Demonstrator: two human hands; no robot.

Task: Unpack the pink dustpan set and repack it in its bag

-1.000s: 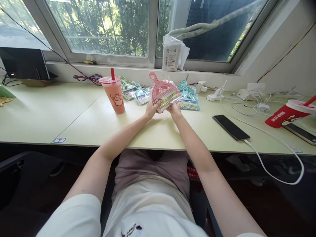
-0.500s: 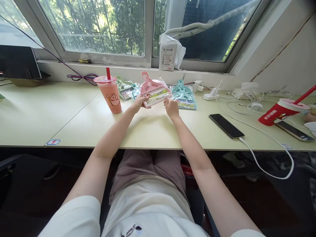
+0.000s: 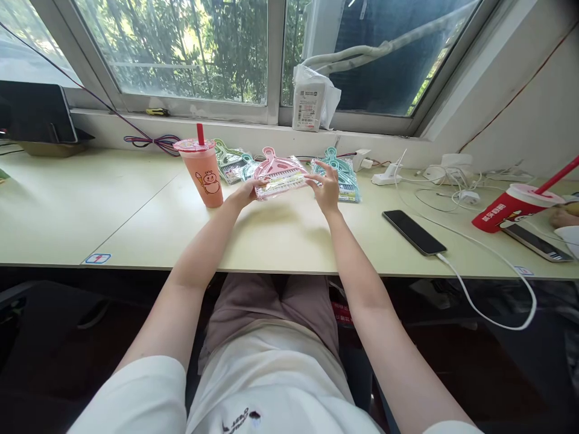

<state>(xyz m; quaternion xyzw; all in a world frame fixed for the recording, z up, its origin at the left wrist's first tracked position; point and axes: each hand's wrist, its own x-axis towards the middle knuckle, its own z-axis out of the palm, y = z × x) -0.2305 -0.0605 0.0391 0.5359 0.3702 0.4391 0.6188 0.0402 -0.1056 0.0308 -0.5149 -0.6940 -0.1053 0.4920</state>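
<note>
A pink mini dustpan and brush set (image 3: 283, 175) in clear plastic wrap is held tilted above the table, its handle pointing away from me. My left hand (image 3: 248, 191) is closed on its near left edge. At the right edge is my right hand (image 3: 326, 185), fingers apart, index finger stretched out and fingertips at the wrap. Behind my right hand lie wrapped turquoise dustpan sets (image 3: 346, 181). A wrapped green dustpan set (image 3: 226, 157) lies at the back left, partly behind a pink drink cup (image 3: 205, 175) with a red straw.
On the right lie a black phone (image 3: 414, 232) with a white cable, a power strip (image 3: 389, 175) and tangled cords. A red cup (image 3: 515, 208) leans farther right, near another person's hand (image 3: 565, 217). A white box (image 3: 307, 105) stands on the windowsill.
The pink dustpan set has come down and tilted flatter. My right hand has gone from closed fingers at the wrap's edge to spread fingers, slightly higher and to the right.
</note>
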